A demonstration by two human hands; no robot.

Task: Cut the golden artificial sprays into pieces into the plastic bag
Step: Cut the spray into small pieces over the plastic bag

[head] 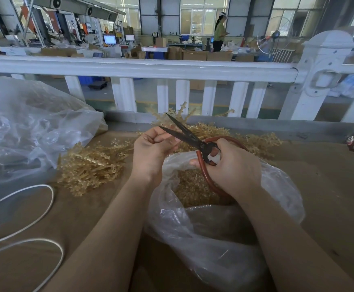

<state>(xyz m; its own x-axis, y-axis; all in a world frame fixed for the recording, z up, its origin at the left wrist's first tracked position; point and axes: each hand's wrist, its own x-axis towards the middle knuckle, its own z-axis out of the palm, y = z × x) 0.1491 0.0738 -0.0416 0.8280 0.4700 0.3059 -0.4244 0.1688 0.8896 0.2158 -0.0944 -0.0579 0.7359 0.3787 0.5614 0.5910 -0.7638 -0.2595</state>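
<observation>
Head view: cutting step in hand, right hand (230, 165) gripping scissors (189, 137), blades apart, left hand (153, 150) pinching a spray (173, 146) between them above the plastic bag (224, 224); next, close blades.

cut pieces (193, 186) lie in the plastic bag (214, 228). sprays (87, 165) lie left of it, a railing (150, 66) behind.

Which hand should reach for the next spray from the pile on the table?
Left. The left hand pinches only a small golden piece and sits nearest the pile of golden sprays; the right hand grips the scissors above the plastic bag.
</observation>
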